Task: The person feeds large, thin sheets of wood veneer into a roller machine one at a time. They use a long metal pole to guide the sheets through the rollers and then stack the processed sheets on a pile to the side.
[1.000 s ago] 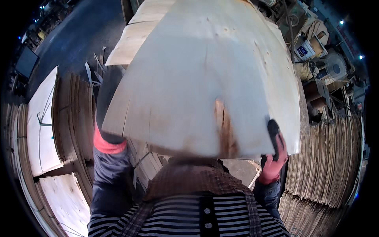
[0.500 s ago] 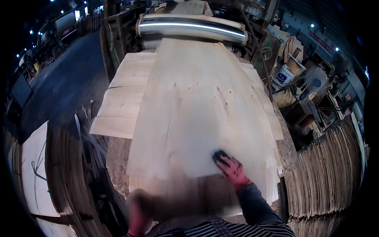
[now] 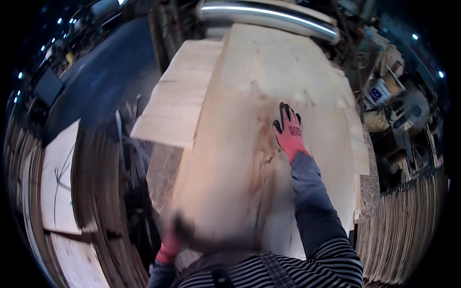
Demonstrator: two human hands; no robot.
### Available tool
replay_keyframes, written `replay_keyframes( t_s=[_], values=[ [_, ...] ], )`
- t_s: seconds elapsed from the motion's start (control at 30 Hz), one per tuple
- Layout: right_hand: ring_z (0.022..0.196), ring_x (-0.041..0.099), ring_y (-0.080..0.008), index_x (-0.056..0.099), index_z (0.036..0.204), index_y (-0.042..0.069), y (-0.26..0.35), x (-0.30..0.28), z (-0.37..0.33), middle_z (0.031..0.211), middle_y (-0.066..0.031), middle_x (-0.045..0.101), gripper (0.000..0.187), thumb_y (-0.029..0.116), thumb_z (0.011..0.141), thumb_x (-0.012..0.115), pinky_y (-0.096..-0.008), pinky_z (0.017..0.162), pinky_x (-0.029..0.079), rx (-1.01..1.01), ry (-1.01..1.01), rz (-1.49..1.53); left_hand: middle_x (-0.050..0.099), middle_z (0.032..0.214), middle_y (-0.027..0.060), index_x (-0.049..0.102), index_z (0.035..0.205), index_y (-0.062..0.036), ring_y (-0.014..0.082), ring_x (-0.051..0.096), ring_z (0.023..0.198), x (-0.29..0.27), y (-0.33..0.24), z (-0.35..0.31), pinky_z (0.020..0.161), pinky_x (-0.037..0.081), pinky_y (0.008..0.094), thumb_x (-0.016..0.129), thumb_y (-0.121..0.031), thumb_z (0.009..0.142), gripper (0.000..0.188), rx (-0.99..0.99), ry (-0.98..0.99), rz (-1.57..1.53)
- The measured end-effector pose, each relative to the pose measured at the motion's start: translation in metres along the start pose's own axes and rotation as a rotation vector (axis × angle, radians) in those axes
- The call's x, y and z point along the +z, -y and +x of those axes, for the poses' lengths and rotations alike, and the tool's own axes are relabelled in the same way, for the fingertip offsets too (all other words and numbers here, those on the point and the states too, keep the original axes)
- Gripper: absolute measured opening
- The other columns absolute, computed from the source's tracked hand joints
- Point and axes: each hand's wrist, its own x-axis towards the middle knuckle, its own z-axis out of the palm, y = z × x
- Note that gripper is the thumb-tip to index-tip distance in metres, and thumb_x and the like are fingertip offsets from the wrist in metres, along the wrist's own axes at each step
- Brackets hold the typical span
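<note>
Overhead, looking down at a wood workbench in a dim workshop.
Veneer sheet point(image 3: 249, 158): a large, pale, thin wooden sheet with a brown streak, lying flat on a stack of similar sheets and reaching up to the roller.
Roller point(image 3: 269, 17): a shiny metal cylinder lying across the far end of the sheet.
Side stacks point(image 3: 96, 192): thin wood sheets on edge at the left, more at the lower right.
Right hand point(image 3: 289, 130): in a red glove with black fingertips, spread open and pressed palm-down on the sheet, gripping nothing.
Left hand point(image 3: 175, 235): red-gloved and blurred at the sheet's near left edge; its grip cannot be told.
</note>
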Motion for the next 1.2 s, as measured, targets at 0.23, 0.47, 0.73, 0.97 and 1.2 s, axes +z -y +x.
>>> replay_keyframes(
  t_s=[0.23,0.47,0.73,0.97,1.2],
  values=[
    [0.121,0.033,-0.0329,0.034,0.126,0.0,0.043,-0.085,-0.181,0.13,-0.0176,0.036,0.059,0.021,0.077,0.058,-0.0439,0.103,0.023,-0.092,0.187,0.153,0.046,0.122,0.0167,0.04,0.125,-0.006,0.0279,0.045,0.113,-0.021,0.003,-0.002,0.094,0.037,0.0319,0.063,-0.015,0.076,0.055,0.06,0.035,0.113],
    [0.119,0.028,-0.0434,0.039,0.123,0.001,0.064,-0.134,-0.337,0.128,-0.025,0.033,0.081,0.041,0.06,0.07,-0.0533,0.1,0.019,-0.127,0.588,0.121,0.026,0.135,0.0194,0.046,0.121,-0.0084,0.0348,0.026,0.125,-0.051,-0.02,0.011,0.101,0.025,0.0418,0.069,-0.012,0.068,0.058,0.379,-0.051,0.223],
    [0.119,0.029,-0.0421,0.042,0.12,0.0,0.087,-0.126,-0.366,0.127,-0.0252,0.034,0.08,0.046,0.06,0.07,-0.0538,0.099,0.02,-0.023,0.533,-0.03,0.025,0.132,0.022,0.056,0.111,-0.0079,0.0417,0.023,0.121,-0.066,-0.05,0.012,0.098,0.022,0.0478,0.068,-0.024,0.063,0.052,0.234,0.019,0.356],
    [0.117,0.03,-0.0443,0.041,0.119,0.0,0.076,-0.12,-0.375,0.126,-0.0262,0.033,0.079,0.045,0.061,0.07,-0.055,0.096,0.024,-0.019,0.496,-0.047,0.025,0.134,0.0233,0.055,0.112,-0.006,0.0401,0.024,0.123,-0.06,-0.074,0.001,0.1,0.022,0.0439,0.069,-0.02,0.067,0.049,0.212,0.025,0.252],
    [0.115,0.031,-0.0462,0.046,0.117,0.002,0.061,-0.134,-0.362,0.123,-0.0251,0.037,0.075,0.047,0.061,0.068,-0.0546,0.097,0.025,-0.152,0.411,0.094,0.023,0.137,0.0214,0.046,0.123,-0.0052,0.0308,0.02,0.128,-0.063,-0.104,0.018,0.102,0.019,0.0391,0.066,-0.017,0.072,0.056,0.209,0.182,-0.204]
  ],
)
